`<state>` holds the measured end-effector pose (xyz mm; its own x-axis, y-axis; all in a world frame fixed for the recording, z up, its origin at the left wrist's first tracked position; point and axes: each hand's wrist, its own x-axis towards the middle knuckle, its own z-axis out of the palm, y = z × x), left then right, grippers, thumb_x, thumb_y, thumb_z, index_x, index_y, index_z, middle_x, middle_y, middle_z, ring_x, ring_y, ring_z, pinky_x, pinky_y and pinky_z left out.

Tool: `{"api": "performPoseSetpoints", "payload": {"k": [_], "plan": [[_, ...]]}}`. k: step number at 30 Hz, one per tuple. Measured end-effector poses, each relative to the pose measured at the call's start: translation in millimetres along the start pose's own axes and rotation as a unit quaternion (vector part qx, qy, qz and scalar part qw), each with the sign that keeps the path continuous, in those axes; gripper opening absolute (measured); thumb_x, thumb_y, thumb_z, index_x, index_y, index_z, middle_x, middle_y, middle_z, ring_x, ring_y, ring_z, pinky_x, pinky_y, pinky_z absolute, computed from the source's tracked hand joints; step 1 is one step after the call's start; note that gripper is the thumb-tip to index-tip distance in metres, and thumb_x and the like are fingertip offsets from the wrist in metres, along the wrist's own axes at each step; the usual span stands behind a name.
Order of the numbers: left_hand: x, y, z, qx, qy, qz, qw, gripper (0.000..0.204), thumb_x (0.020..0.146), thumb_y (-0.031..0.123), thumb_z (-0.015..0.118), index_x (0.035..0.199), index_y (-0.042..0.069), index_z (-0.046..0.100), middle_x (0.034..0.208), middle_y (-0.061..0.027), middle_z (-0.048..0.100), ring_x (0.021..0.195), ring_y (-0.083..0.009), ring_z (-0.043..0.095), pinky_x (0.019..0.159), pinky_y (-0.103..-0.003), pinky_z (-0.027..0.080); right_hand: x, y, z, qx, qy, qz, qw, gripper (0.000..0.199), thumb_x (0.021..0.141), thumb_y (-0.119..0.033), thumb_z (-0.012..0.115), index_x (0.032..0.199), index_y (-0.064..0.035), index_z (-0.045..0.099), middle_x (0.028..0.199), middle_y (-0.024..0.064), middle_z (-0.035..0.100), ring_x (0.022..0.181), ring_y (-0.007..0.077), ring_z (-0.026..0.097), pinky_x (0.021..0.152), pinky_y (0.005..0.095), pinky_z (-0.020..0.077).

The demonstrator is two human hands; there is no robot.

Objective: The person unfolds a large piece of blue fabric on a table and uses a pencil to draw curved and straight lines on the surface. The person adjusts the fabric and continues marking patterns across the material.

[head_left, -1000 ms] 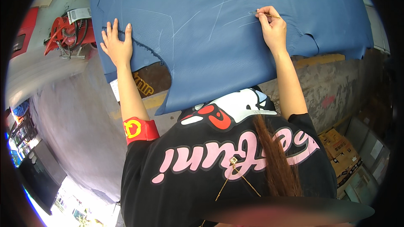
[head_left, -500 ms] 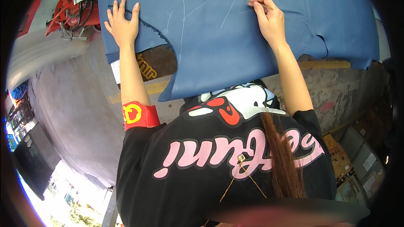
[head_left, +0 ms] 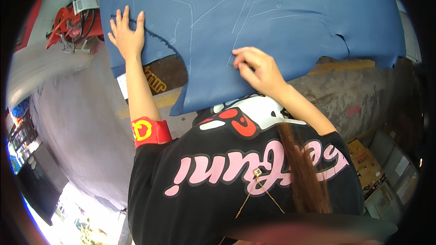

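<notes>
A large sheet of blue leather [head_left: 272,31], its grain showing, hangs over the work surface with ragged cut edges at left and right. Thin pale lines cross its top. Flat on the left part, beside a torn edge, lies my left hand [head_left: 127,36], fingers spread. My right hand [head_left: 254,68] is curled low over the middle of the leather, its fingertips by the lower end of a slanting pale line. A thin pen is in those fingers, mostly hidden now by the hand and blur.
At the far left stands a red machine [head_left: 75,25] with dark hoses. Under the leather's front edge a brown panel [head_left: 165,72] with yellow lettering shows. Cardboard boxes [head_left: 365,165] stand on the floor at lower right.
My right hand has come down and left across the leather. Fresh pale lines and a small circle show where it was. My left hand stays spread on the same part of the leather.
</notes>
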<state>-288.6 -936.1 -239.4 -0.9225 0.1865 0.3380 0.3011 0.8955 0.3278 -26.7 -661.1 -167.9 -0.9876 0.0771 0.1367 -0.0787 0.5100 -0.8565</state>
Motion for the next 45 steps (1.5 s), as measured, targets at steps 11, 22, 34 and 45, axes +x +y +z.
{"api": "performPoseSetpoints", "payload": {"k": [11, 22, 34, 45], "plan": [[0, 2, 0, -0.001, 0.001, -0.005, 1.000, 0.064, 0.089, 0.061, 0.056, 0.141, 0.024, 0.053, 0.153, -0.0077, 0.040, 0.145, -0.0341, 0.026, 0.116, -0.058, 0.013, 70, 69, -65, -0.047, 0.170, 0.108, 0.978, 0.018, 0.093, -0.020, 0.056, 0.098, -0.0058, 0.066, 0.089, 0.0062, 0.073, 0.084, 0.0189, 0.070, 0.074, 0.0300, 0.0533], [0, -6, 4, -0.015, 0.011, 0.005, 1.000, 0.064, 0.086, 0.062, 0.060, 0.138, 0.024, 0.056, 0.152, -0.0077, 0.042, 0.145, -0.0333, 0.028, 0.117, -0.056, 0.011, 23, 77, -101, -0.117, 0.224, 0.142, 0.957, 0.018, 0.092, -0.016, 0.052, 0.088, -0.0027, 0.063, 0.077, 0.0068, 0.070, 0.074, 0.0141, 0.065, 0.069, 0.0289, 0.0490], [-88, 26, -98, -0.711, -0.392, -0.155, 0.563, 0.049, 0.103, 0.037, 0.038, 0.122, -0.003, 0.059, 0.113, -0.0146, 0.065, 0.101, -0.0219, 0.066, 0.085, -0.030, 0.055, 36, 23, -5, 0.232, 0.044, 0.109, 0.966, 0.012, 0.096, -0.007, 0.054, 0.097, -0.0008, 0.065, 0.091, 0.0066, 0.069, 0.087, 0.0137, 0.066, 0.081, 0.0280, 0.0522], [-170, 28, -112, -0.653, -0.463, -0.312, 0.512, 0.016, 0.095, 0.017, 0.047, 0.088, 0.005, 0.055, 0.083, -0.0056, 0.057, 0.083, -0.0146, 0.059, 0.075, -0.028, 0.052, 59, 4, 25, 0.037, -0.071, 0.056, 0.995, 0.012, 0.092, -0.011, 0.056, 0.091, -0.0016, 0.062, 0.087, 0.0089, 0.069, 0.084, 0.0169, 0.067, 0.077, 0.0292, 0.0516]]}}
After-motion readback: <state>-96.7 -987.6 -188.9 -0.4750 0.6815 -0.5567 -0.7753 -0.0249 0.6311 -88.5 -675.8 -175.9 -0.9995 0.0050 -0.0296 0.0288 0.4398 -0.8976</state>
